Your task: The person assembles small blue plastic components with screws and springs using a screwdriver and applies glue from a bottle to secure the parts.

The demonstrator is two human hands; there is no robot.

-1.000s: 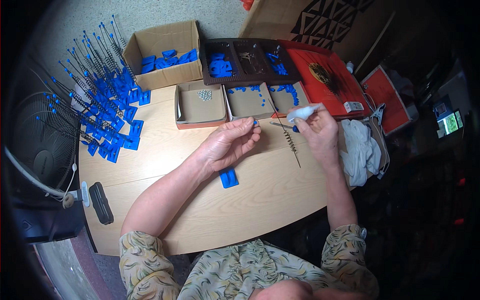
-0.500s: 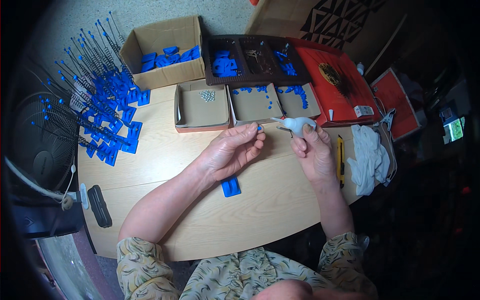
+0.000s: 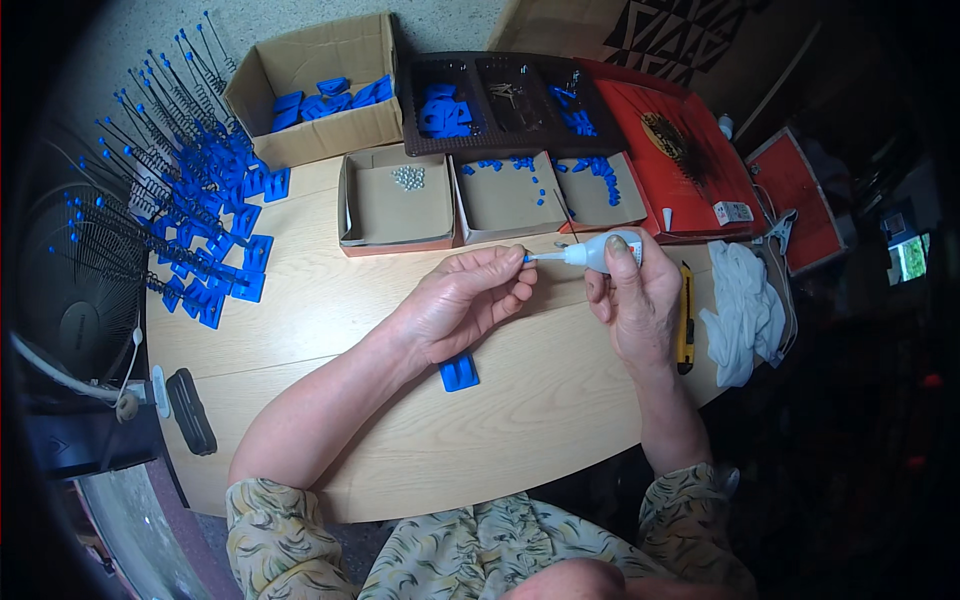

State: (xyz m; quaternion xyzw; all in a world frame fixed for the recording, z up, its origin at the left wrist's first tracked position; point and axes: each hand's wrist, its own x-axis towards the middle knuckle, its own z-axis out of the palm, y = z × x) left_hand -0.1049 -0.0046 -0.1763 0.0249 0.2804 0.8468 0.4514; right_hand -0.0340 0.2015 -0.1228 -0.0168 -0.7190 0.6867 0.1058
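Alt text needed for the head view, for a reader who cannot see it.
The right hand holds a small white glue bottle with its nozzle against a tiny blue part pinched in the left hand, above a wooden table. A blue plastic piece lies below the left hand; shallow cardboard trays sit behind.

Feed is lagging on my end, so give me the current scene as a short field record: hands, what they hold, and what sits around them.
left hand: pinches a tiny blue part at its fingertips
right hand: holds a small white squeeze bottle, nozzle at the blue part
table: light wood
under left wrist: blue plastic piece lying flat
behind hands: three open trays
right of right hand: yellow utility knife, white cloth
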